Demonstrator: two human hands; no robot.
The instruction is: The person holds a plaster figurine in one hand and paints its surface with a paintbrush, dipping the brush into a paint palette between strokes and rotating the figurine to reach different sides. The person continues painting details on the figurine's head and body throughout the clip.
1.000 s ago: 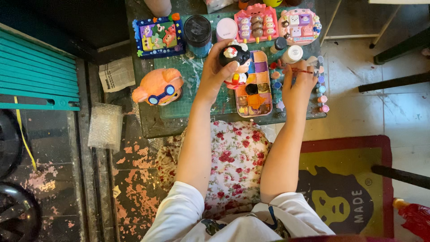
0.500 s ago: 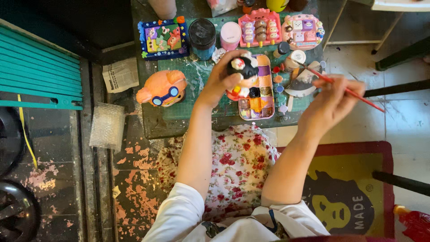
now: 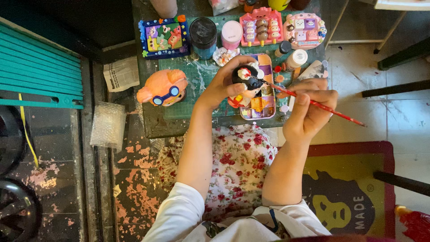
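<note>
My left hand (image 3: 224, 85) grips a small plaster figurine (image 3: 247, 78) with black hair, a white flower and red and yellow parts, held above the paint palette (image 3: 262, 104). My right hand (image 3: 310, 109) holds a thin red paintbrush (image 3: 322, 106); its tip touches the figurine's black hair. Both forearms reach forward over my floral-print lap onto a small table with a green cutting mat (image 3: 197, 85).
An orange pig figure with blue goggles (image 3: 164, 88) sits left on the mat. At the back stand a blue painted plaque (image 3: 163, 37), a dark jar (image 3: 203, 31), a pink cup (image 3: 231, 33), two pink painted figures (image 3: 261, 26), small paint bottles (image 3: 295, 58). Teal bench left, rug right.
My right hand swung out to the right with the brush, then came back in; the brush tip now rests on the figurine. The left hand kept holding the figurine.
</note>
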